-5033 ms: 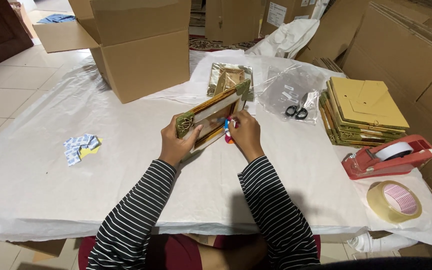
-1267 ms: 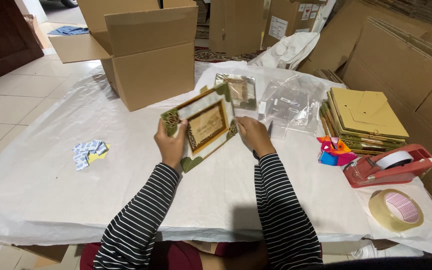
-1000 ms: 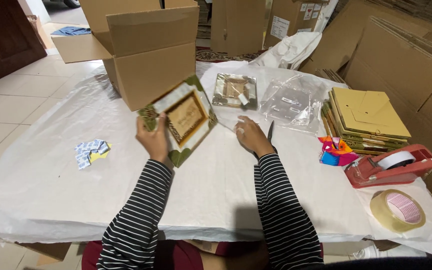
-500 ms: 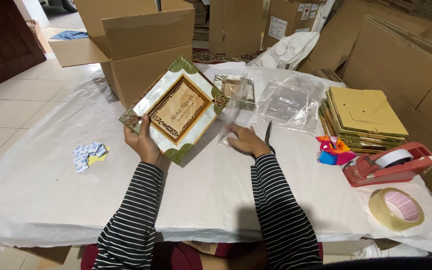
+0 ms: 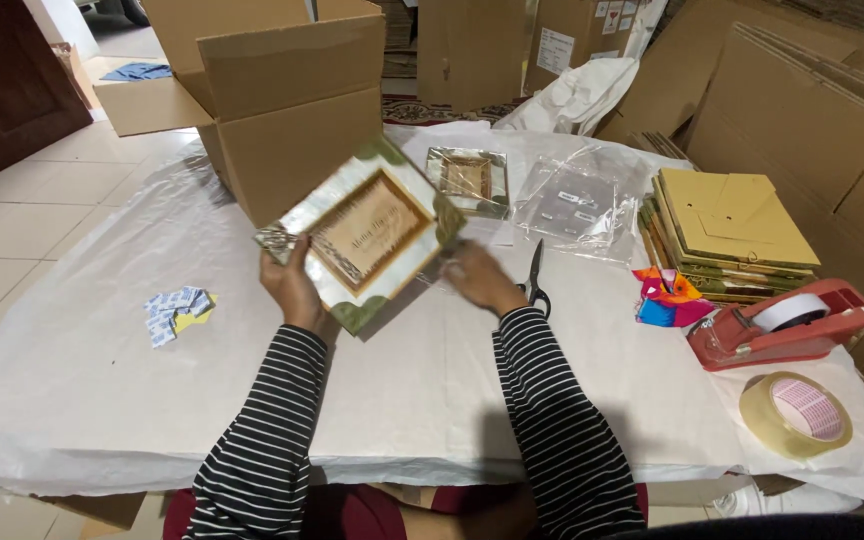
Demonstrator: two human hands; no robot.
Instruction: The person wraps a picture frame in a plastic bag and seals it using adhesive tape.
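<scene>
- Left hand (image 5: 295, 288) grips the framed picture (image 5: 364, 235) by its lower-left edge, tilted above the counter (image 5: 82, 370), just in front of the open cardboard box (image 5: 287, 100).
- Right hand (image 5: 480, 280) lies blurred at the frame's right corner; cannot tell if it grips anything.
- Judgement: support both sides of the frame and keep its corners clear of the box wall.
- Scissors (image 5: 535, 280) lie just beside the right hand.
- Second small frame (image 5: 468, 180) lies flat behind; clear plastic bags (image 5: 577, 200) to its right.
- Yellow flat cartons (image 5: 732, 225) stacked far right; red tape dispenser (image 5: 782, 325) and loose tape roll (image 5: 795, 413) nearer.
- Small blue-white packets (image 5: 177, 312) lie left.
</scene>
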